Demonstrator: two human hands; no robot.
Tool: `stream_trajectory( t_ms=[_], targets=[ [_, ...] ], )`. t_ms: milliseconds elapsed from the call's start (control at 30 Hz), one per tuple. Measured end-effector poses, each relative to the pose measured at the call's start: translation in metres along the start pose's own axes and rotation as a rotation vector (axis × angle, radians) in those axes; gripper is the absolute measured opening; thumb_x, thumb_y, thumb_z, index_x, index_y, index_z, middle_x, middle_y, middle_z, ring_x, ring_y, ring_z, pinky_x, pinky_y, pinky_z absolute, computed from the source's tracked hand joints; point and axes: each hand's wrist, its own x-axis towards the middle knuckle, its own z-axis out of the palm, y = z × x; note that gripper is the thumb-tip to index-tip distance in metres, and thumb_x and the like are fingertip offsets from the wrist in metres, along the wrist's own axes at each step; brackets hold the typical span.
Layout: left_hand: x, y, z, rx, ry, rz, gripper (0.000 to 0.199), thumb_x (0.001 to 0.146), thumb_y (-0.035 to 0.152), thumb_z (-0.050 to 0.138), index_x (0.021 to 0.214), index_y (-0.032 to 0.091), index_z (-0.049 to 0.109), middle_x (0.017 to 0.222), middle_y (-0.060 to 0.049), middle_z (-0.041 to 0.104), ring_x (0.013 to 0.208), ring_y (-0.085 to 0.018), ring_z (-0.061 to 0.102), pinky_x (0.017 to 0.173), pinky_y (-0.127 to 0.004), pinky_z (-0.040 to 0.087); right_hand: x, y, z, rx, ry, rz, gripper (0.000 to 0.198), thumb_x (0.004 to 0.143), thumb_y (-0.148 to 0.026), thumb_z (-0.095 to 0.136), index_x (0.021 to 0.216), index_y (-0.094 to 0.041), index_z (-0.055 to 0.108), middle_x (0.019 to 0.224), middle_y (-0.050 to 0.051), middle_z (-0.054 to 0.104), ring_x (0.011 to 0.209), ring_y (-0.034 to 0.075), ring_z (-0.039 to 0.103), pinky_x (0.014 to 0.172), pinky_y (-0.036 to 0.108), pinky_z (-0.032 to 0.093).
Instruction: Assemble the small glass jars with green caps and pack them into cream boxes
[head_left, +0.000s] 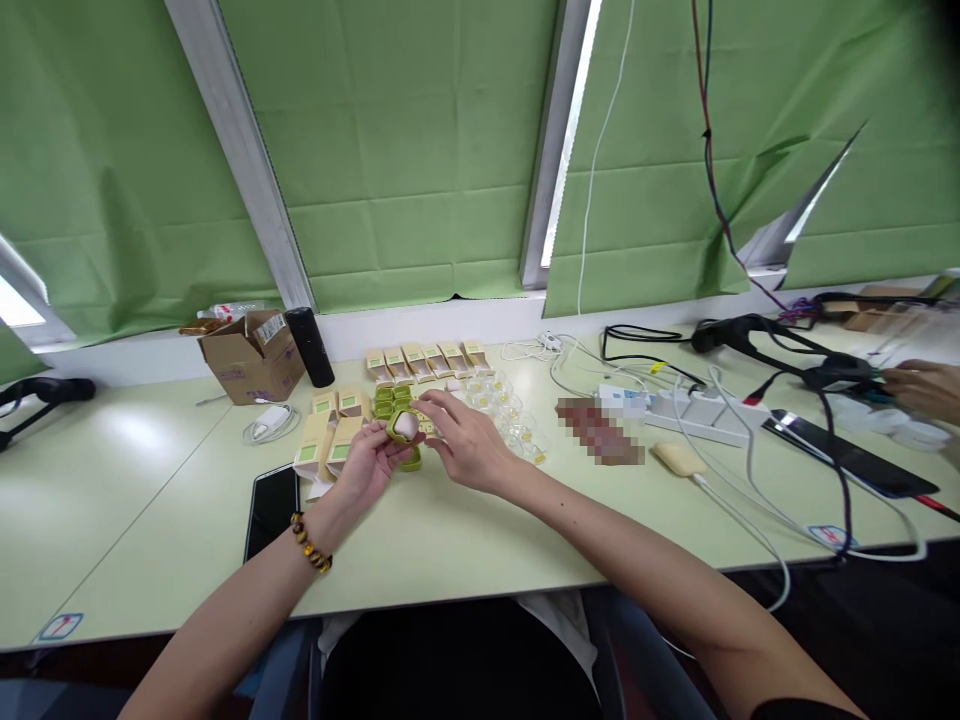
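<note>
My left hand (373,462) grips a small green case (395,428) over the table. A pale pinkish-white rounded piece (406,426) sits in its opening. My right hand (466,440) is at the right side of the case, thumb and fingers curved and apart; whether the fingertips touch it I cannot tell. Behind the hands are several more green cases (393,396), and another green piece (412,460) lies just below. Clear plastic cups with yellow bits (517,425) stand to the right. Cream cardboard boxes (319,440) stand left of my left hand.
A row of open boxes (425,362) lines the back. On the left are a phone (271,512), a coiled white cable (270,424), a brown carton (251,360) and a black cylinder (309,347). Power strip (701,415) and cables fill the right, where another person's hand (926,385) shows.
</note>
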Motion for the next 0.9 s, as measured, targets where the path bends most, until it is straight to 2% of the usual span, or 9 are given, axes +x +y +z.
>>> stream_trajectory(
  t_ms=[100, 200, 300, 400, 533, 633, 767, 833, 900],
  targets=[
    [-0.001, -0.003, 0.001, 0.004, 0.013, -0.02, 0.01, 0.084, 0.008, 0.07, 0.09, 0.013, 0.065, 0.084, -0.009, 0.077, 0.07, -0.02, 0.077, 0.06, -0.027, 0.063, -0.004, 0.004, 0.013, 0.08, 0.012, -0.028, 0.045, 0.103, -0.019, 0.055, 0.147, -0.025, 0.05, 0.149, 0.017, 0.059, 0.114, 0.028, 0.071, 0.081, 0.041, 0.064],
    [-0.001, -0.007, 0.001, 0.009, -0.03, -0.029, 0.013, 0.08, 0.01, 0.075, 0.088, 0.014, 0.066, 0.078, -0.006, 0.074, 0.063, -0.017, 0.073, 0.061, -0.028, 0.064, -0.011, 0.009, 0.018, 0.191, 0.036, -0.031, 0.044, 0.103, -0.02, 0.056, 0.147, -0.028, 0.052, 0.148, 0.015, 0.061, 0.124, 0.029, 0.069, 0.093, 0.045, 0.065],
    [-0.002, -0.009, -0.001, 0.052, -0.062, -0.054, 0.013, 0.08, 0.015, 0.078, 0.087, 0.014, 0.067, 0.075, -0.005, 0.072, 0.06, -0.016, 0.07, 0.059, -0.029, 0.064, -0.016, 0.011, 0.02, 0.291, 0.046, -0.077, 0.045, 0.103, -0.02, 0.057, 0.147, -0.028, 0.053, 0.145, 0.014, 0.065, 0.134, 0.029, 0.065, 0.103, 0.048, 0.062],
    [-0.003, -0.007, -0.001, 0.096, -0.1, -0.075, 0.015, 0.081, 0.02, 0.08, 0.089, 0.014, 0.068, 0.075, -0.006, 0.072, 0.061, -0.017, 0.071, 0.058, -0.03, 0.064, -0.019, 0.009, 0.021, 0.347, 0.049, -0.112, 0.044, 0.104, -0.021, 0.056, 0.147, -0.027, 0.053, 0.141, 0.014, 0.067, 0.132, 0.028, 0.066, 0.105, 0.049, 0.062],
    [-0.006, -0.005, 0.001, 0.184, -0.147, -0.039, 0.027, 0.084, 0.035, 0.083, 0.091, 0.015, 0.067, 0.079, -0.006, 0.072, 0.065, -0.02, 0.073, 0.062, -0.035, 0.066, -0.019, 0.008, 0.02, 0.391, 0.097, -0.07, 0.04, 0.104, -0.024, 0.058, 0.144, -0.027, 0.056, 0.136, 0.015, 0.069, 0.128, 0.029, 0.067, 0.104, 0.05, 0.062],
    [-0.008, -0.005, 0.004, 0.26, -0.127, 0.121, 0.034, 0.086, 0.045, 0.083, 0.099, 0.017, 0.068, 0.087, -0.006, 0.073, 0.076, -0.02, 0.073, 0.07, -0.035, 0.067, -0.019, 0.009, 0.018, 0.417, 0.147, 0.008, 0.036, 0.102, -0.027, 0.062, 0.138, -0.028, 0.059, 0.131, 0.014, 0.07, 0.126, 0.029, 0.068, 0.102, 0.051, 0.063],
    [-0.014, -0.005, 0.008, 0.416, -0.116, 0.396, 0.032, 0.086, 0.033, 0.085, 0.114, 0.018, 0.076, 0.117, -0.012, 0.075, 0.109, -0.023, 0.071, 0.092, -0.031, 0.062, -0.019, 0.011, 0.016, 0.44, 0.18, 0.08, 0.032, 0.102, -0.032, 0.065, 0.133, -0.028, 0.062, 0.126, 0.013, 0.071, 0.12, 0.029, 0.068, 0.086, 0.045, 0.067],
    [-0.017, -0.006, 0.008, 0.461, -0.138, 0.436, 0.033, 0.087, 0.026, 0.084, 0.119, 0.019, 0.077, 0.127, -0.013, 0.074, 0.12, -0.024, 0.069, 0.102, -0.03, 0.057, -0.02, 0.011, 0.016, 0.418, 0.189, 0.074, 0.032, 0.102, -0.031, 0.065, 0.134, -0.028, 0.061, 0.126, 0.014, 0.07, 0.118, 0.029, 0.069, 0.084, 0.044, 0.067],
    [-0.018, -0.007, 0.008, 0.465, -0.128, 0.424, 0.033, 0.087, 0.022, 0.083, 0.119, 0.021, 0.078, 0.128, -0.012, 0.075, 0.124, -0.025, 0.069, 0.107, -0.03, 0.054, -0.021, 0.011, 0.016, 0.374, 0.192, 0.052, 0.033, 0.101, -0.028, 0.065, 0.134, -0.026, 0.061, 0.127, 0.015, 0.07, 0.119, 0.029, 0.068, 0.09, 0.046, 0.066]
  ],
)
